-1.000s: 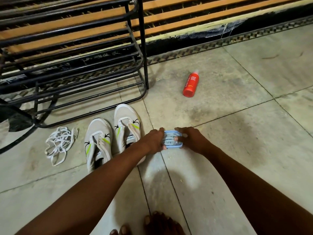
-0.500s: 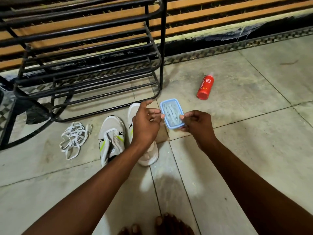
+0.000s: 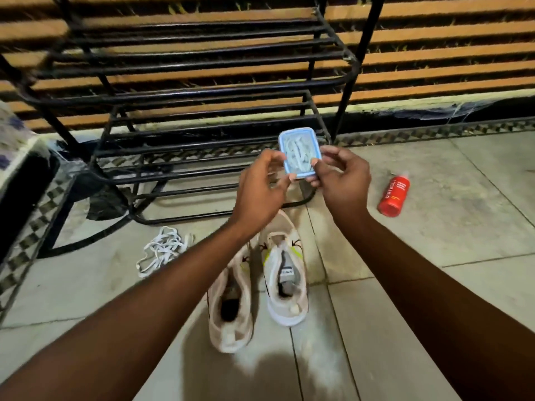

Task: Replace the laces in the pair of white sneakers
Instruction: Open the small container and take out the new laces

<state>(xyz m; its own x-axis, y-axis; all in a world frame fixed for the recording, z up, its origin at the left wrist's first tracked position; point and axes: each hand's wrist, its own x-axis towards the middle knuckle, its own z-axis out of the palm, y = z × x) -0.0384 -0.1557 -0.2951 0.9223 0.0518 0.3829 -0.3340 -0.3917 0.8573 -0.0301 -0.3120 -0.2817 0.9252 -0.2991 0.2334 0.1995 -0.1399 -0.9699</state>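
Both hands up over the two unlaced white sneakers (image 3: 260, 285), the right hand (image 3: 341, 180) pinching the small blue-rimmed container of fresh laces (image 3: 299, 153) and the left hand (image 3: 260, 186) fingering its near edge — best to brace it firmly and peel the lid gently so nothing spills.

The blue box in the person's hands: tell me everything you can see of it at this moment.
The blue box is a small rounded rectangle with a light blue rim and a clear face, plastic by the look of it. Pale laces lie coiled inside. It is held up off the floor, its face tilted toward the camera, in front of the black shoe rack and above the sneakers. The right hand pinches its lower right edge; the left hand has fingertips at its left side. Whether it is sealed cannot be told.
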